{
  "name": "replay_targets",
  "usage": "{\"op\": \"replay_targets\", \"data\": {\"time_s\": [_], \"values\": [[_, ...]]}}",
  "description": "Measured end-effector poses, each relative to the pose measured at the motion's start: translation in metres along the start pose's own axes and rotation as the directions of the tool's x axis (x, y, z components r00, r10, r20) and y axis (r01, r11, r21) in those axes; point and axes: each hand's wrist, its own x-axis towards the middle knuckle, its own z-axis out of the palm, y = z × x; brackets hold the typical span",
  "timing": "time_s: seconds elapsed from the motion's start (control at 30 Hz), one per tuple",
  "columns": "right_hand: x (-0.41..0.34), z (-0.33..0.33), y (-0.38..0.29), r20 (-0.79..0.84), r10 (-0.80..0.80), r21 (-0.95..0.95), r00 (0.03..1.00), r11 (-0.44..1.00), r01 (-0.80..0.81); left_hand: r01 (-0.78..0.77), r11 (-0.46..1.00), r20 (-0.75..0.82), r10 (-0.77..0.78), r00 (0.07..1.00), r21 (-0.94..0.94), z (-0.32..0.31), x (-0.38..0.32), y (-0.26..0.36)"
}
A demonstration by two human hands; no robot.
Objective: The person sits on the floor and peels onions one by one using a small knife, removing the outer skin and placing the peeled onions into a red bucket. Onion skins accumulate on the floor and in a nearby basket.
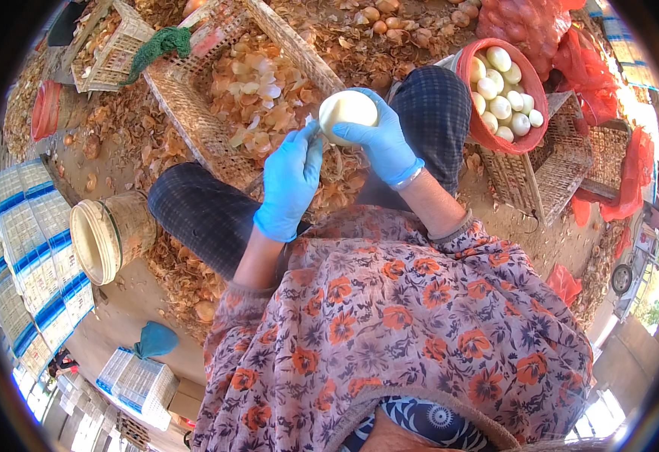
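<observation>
A large peeled white onion (347,117) is held above my knees. My right hand (384,137), in a blue glove, grips it from the right, with the thumb across its front. At its left edge, my left hand (292,179), also gloved in blue, has thumb and fingers pinched together; a small pale bit shows at the fingertips, but what they hold is unclear. Below lies a dirty plastic crate (193,121) with onion skins (261,90) in and around it. By my right knee, a red-lined bucket (538,135) holds several peeled onions (499,107).
An empty-looking white bucket (95,243) stands by my left knee, near stacked white-and-blue crates (41,254). Red mesh sacks (524,28) of onions lie at the upper right. Crates (561,164) stand under and beside the red-lined bucket. A green net (162,50) hangs over a crate edge.
</observation>
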Motion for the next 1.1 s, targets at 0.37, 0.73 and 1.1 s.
{"op": "replay_targets", "data": {"time_s": [0.37, 0.73, 1.1], "values": [[-0.005, -0.004, 0.002, 0.023, 0.016, -0.02, 1.0, 1.0, -0.016, -0.169, 0.774, 0.251, 0.013, 0.968, 0.61, -0.022, -0.016, 0.0], [0.003, 0.0, 0.017, 0.005, -0.134, -0.005, 0.991, 0.991, 0.134, 0.032, 0.879, 0.179, -0.133, 0.975, 0.476, 0.006, -0.024, -0.015], [-0.012, -0.073, -0.102, -0.284, -0.4, -0.15, 0.872, 0.916, 0.371, 0.41, 0.884, 0.325, -0.464, 0.824, 0.222, 0.018, -0.065, -0.125]]}}
